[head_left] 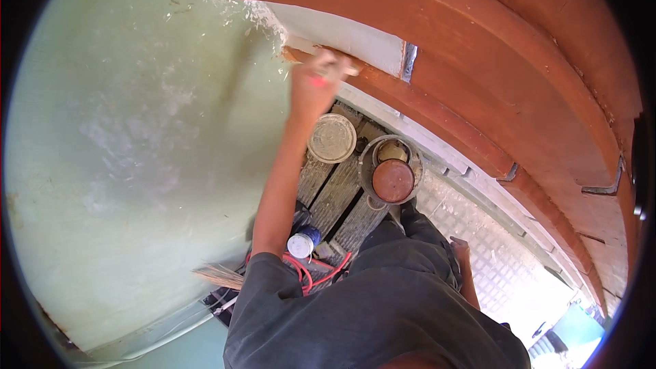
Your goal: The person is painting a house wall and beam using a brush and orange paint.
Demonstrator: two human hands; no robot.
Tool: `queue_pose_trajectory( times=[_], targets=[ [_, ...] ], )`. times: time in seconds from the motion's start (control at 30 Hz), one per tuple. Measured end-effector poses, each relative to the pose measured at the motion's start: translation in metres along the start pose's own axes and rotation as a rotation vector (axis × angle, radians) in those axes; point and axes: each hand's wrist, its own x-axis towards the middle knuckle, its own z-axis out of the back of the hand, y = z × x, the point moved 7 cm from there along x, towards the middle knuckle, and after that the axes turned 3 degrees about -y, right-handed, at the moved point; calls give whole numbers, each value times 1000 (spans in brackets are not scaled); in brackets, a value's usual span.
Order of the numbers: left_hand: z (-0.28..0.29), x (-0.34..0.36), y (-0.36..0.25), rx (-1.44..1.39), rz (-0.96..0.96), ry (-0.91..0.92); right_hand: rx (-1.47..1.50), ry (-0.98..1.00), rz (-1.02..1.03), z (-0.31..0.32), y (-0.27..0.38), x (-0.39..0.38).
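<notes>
My left hand [318,82] is raised against the lower reddish-brown beam [383,83], where it meets the pale green wall [137,130]. Its fingers are closed round a small pale object with a red patch [319,83]. Motion blur hides what kind of object it is. My right hand [461,251] hangs low beside my right leg, holding nothing I can see, its fingers loosely apart. Below the raised hand, a bucket [366,184] stands on the planks, containing a round tin of reddish-brown paint [393,180] and another tin [395,149].
A round, dirty lid [332,138] lies on the wooden planks [335,195]. Near my left side are a white-and-blue container [301,244], a red hose [335,273] and broom bristles [220,275]. Large curved reddish-brown beams [478,34] arch overhead and to the right.
</notes>
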Motion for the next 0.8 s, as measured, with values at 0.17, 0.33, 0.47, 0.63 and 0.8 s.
queue_pose_trajectory(
  times=[0.17, 0.33, 0.47, 0.63, 0.8],
  targets=[
    [-47, -26, -34, -550, 215, 242, 39, 0, 37, -4, 4, 5],
    [-12, 5, 36, -465, 343, 26, 99, 38, -103, 4, 23, -1],
    [35, 28, 48, -245, 226, -159, 69, 40, -72, 6, 30, -2],
    [-12, 4, 5, -358, 157, 62, 45, -41, 69, -6, 1, 0],
    [2, 22, 30, -372, 354, -72, 24, -26, 34, -3, 5, 0]
  ],
)
